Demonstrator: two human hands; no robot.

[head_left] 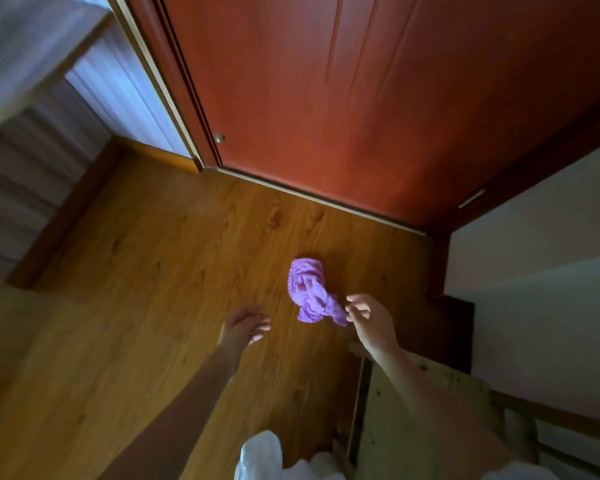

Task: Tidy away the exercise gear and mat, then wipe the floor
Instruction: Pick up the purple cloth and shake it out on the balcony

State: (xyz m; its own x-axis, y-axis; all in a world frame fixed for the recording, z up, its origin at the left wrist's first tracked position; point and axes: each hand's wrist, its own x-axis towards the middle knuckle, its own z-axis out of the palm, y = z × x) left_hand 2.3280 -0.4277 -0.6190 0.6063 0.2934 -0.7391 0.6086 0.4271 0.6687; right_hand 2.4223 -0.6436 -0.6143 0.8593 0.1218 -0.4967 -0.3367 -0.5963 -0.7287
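Two hands reach over the brown wooden plank floor [136, 289]. My right hand [371, 323] pinches one corner of the crumpled purple knitted cloth [309, 292]; my left hand [245, 327], left of the cloth, hangs released, fingers spread. Bare floor runs from the cloth to the red-brown door's [361, 98] bottom edge.
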